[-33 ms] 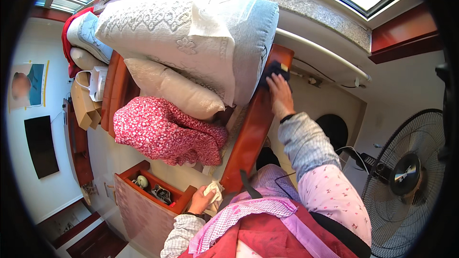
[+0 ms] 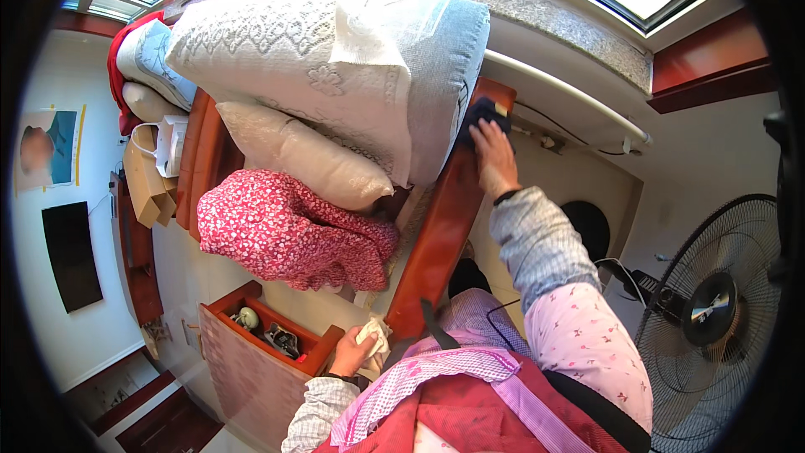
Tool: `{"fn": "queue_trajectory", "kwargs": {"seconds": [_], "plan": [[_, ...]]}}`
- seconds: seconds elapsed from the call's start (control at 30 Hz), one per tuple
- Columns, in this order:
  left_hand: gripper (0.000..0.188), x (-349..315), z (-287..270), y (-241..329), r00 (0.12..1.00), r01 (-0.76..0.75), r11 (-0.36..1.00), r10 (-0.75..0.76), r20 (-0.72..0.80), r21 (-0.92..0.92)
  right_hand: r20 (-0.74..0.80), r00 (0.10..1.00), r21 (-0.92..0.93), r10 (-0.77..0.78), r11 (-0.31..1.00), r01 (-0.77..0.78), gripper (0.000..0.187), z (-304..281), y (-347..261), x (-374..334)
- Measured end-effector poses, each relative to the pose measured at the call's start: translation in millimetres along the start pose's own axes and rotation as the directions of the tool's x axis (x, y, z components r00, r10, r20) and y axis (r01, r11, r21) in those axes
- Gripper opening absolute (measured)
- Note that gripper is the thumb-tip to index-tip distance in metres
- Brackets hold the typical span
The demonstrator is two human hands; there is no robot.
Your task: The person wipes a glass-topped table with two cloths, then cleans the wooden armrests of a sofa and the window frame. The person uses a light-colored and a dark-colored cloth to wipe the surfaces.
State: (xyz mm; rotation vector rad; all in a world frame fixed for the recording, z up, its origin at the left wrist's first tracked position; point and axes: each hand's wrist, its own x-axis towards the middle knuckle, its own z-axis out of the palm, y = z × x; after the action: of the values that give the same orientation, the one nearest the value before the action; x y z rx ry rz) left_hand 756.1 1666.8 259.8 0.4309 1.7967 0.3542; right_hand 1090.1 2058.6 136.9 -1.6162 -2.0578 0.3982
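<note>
Head view: a dark blue cloth lies bunched on the far end of a reddish wooden bed rail, just right of a large folded grey-white lace quilt. The cloth is small, crumpled and deep in colour against the glossy wood. The right hand reaches far up along the rail and presses on the near edge of the cloth, its fingers stretched flat and held close together on top of it; part of the cloth is covered by them. The left hand is near the body at the near end of the rail, its fingers curled tight around a crumpled white cloth; most of that cloth is tucked into the palm, so its shape is hard to make out. Left of the rail lie a cream pillow and a red flowered quilt. A standing fan sits at the right, cut off by the picture's rim.
</note>
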Motion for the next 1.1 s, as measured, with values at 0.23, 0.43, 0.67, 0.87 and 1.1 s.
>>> {"fn": "queue_trajectory", "kwargs": {"seconds": [0.23, 0.43, 0.67, 0.87, 1.1], "plan": [[0.041, 7.0, 9.4, -12.1, 1.000, 0.003, 0.999, -0.003, -0.003, -0.036, 0.005, 1.000, -0.075, -0.001, 0.997, 0.001, 0.059, 3.2, 28.4, 51.0], [0.040, 12.2, 10.7, -14.3, 0.995, -0.098, 0.993, 0.101, 0.029, -0.072, 0.107, 0.991, -0.024, -0.086, 0.996, 0.089, 0.061, 9.2, -39.6, -73.2], [0.032, 0.4, -17.6, -0.6, 0.968, -0.244, 0.969, 0.246, 0.049, -0.048, 0.691, 0.721, 0.262, -0.043, 0.945, -0.194, 0.056, -30.6, -112.6, -204.2], [0.027, 3.8, -21.0, 32.9, 0.918, -0.284, 0.898, 0.356, 0.174, -0.335, 0.555, 0.820, 0.407, 0.140, 0.814, -0.414, 0.048, -120.1, -155.3, -196.3], [0.045, -10.3, 33.5, 125.6, 0.765, -0.141, 0.645, 0.553, 0.331, -0.751, 0.494, 0.857, 0.740, -0.146, 0.587, -0.327, 0.040, -186.5, -230.5, -115.4]]}}
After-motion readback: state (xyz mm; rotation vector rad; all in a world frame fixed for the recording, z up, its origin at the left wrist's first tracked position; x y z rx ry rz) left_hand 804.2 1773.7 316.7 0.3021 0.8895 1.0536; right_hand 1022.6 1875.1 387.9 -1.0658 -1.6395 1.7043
